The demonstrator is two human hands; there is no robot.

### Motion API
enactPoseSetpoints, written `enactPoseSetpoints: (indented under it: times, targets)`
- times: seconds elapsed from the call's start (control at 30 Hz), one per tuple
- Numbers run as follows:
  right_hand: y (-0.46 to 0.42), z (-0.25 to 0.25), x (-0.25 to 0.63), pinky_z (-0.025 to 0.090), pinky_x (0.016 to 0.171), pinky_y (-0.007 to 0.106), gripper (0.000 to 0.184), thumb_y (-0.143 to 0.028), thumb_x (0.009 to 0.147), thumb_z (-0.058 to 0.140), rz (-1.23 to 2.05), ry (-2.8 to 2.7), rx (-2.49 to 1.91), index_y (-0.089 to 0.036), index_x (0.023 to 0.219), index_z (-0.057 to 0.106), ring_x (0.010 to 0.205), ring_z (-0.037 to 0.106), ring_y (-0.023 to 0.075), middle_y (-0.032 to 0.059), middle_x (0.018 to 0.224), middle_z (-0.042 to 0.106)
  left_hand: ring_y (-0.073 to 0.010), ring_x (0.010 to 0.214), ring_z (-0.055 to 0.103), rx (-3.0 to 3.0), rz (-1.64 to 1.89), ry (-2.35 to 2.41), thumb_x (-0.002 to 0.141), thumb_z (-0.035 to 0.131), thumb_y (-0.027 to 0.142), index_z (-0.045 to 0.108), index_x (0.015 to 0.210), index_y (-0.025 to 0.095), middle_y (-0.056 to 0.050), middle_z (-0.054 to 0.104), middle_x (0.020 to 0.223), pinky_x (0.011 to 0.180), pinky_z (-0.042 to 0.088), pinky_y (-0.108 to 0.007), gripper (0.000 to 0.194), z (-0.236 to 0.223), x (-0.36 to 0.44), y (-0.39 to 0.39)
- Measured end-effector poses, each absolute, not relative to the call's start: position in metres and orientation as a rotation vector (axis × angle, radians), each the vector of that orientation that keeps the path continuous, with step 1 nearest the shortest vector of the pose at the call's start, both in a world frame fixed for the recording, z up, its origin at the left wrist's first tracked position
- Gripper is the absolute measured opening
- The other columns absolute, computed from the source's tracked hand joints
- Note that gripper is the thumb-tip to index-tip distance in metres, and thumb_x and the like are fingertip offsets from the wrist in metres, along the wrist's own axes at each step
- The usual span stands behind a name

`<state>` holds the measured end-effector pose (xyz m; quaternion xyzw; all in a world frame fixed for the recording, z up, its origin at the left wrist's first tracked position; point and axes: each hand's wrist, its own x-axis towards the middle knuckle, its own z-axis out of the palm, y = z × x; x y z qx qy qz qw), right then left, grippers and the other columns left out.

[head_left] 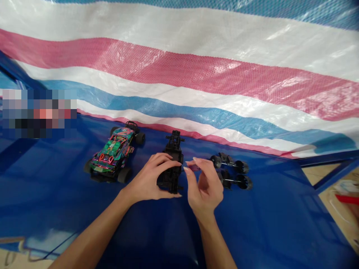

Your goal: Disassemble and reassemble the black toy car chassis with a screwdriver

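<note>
A long black toy-car chassis lies on the blue table. My left hand is wrapped round its near half, with the thumb at the near end and the fingers across its top. Just right of the chassis, my right hand is closed in a pinch, thumb against fingertips. A small pinkish item shows at those fingertips, too small and blurred to name. Left of my hands stands a toy car with a green and multicoloured body and black wheels.
Two black wheel-and-axle assemblies, a far one and a near one, lie right of my right hand. Behind the table hangs a striped plastic sheet. A blue metal frame stands at the right edge. The left side is partly pixelated.
</note>
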<state>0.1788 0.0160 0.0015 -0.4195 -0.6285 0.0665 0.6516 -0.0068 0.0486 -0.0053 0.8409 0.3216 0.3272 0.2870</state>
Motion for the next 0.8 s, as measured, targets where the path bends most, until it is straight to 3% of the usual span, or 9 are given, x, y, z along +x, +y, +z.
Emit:
enactPoseSetpoints:
  times: [0.1,0.2,0.3,0.4,0.53,0.63,0.8]
  targets:
    - [0.0131,0.0022,0.1804,0.067,0.091,0.047,0.062,-0.002,0.099,0.060,0.267,-1.446,-0.985,-0.026,0.155,0.051,0.103,0.078,0.0229,0.0085,0.112,0.079,-0.0348,0.131,0.062,2.246,0.884,0.842,0.075,0.095,0.051,0.061,0.143,0.027,-0.012,0.070,0.129,0.112,0.052,-0.051,0.079,-0.0056,-0.0067,0.0491]
    - [0.0141,0.0034,0.1836,0.066,0.096,0.052,0.055,-0.006,0.100,0.059,0.259,-1.501,-0.994,-0.026,0.150,0.052,0.112,0.076,0.0257,0.0107,0.119,0.078,-0.0354,0.131,0.062,2.229,0.879,0.866,0.075,0.095,0.051,0.063,0.141,0.027,-0.013,0.069,0.130,0.112,0.053,-0.052,0.077,-0.0049,-0.0060,0.0488]
    - [0.0178,0.0065,0.1850,0.067,0.084,0.046,0.045,-0.011,0.093,0.074,0.138,-1.528,-0.974,-0.028,0.133,0.065,0.100,0.074,0.0249,0.0071,0.107,0.076,-0.0357,0.131,0.062,2.234,0.868,0.877,0.074,0.095,0.050,0.063,0.139,0.027,-0.013,0.069,0.130,0.112,0.054,-0.053,0.076,-0.0046,-0.0055,0.0483]
    - [0.0183,0.0061,0.1833,0.066,0.074,0.039,0.049,-0.004,0.091,0.075,0.114,-1.493,-0.962,-0.029,0.132,0.069,0.087,0.071,0.0207,0.0030,0.093,0.072,-0.0358,0.131,0.062,2.248,0.875,0.868,0.075,0.095,0.048,0.062,0.141,0.027,-0.013,0.069,0.129,0.112,0.054,-0.053,0.077,-0.0048,-0.0056,0.0484]
    - [0.0132,-0.0015,0.1815,0.067,0.091,0.046,0.060,-0.001,0.098,0.060,0.261,-1.469,-0.994,-0.027,0.152,0.054,0.102,0.077,0.0231,0.0084,0.111,0.077,-0.0357,0.130,0.063,2.245,0.886,0.852,0.074,0.095,0.051,0.060,0.144,0.029,-0.013,0.070,0.129,0.111,0.054,-0.054,0.081,-0.0051,-0.0060,0.0493]
    - [0.0126,-0.0017,0.1820,0.065,0.098,0.052,0.055,-0.004,0.099,0.059,0.298,-1.518,-1.012,-0.025,0.150,0.054,0.112,0.075,0.0255,0.0112,0.119,0.076,-0.0350,0.130,0.062,2.239,0.893,0.850,0.075,0.095,0.050,0.060,0.144,0.028,-0.013,0.070,0.130,0.110,0.055,-0.052,0.080,-0.0056,-0.0061,0.0492]
    - [0.0174,0.0049,0.1805,0.065,0.075,0.039,0.045,-0.005,0.091,0.075,0.167,-1.493,-0.977,-0.027,0.129,0.067,0.091,0.070,0.0213,0.0043,0.097,0.071,-0.0355,0.130,0.062,2.242,0.888,0.858,0.075,0.095,0.048,0.062,0.140,0.027,-0.014,0.069,0.129,0.110,0.054,-0.053,0.076,-0.0052,-0.0061,0.0481]
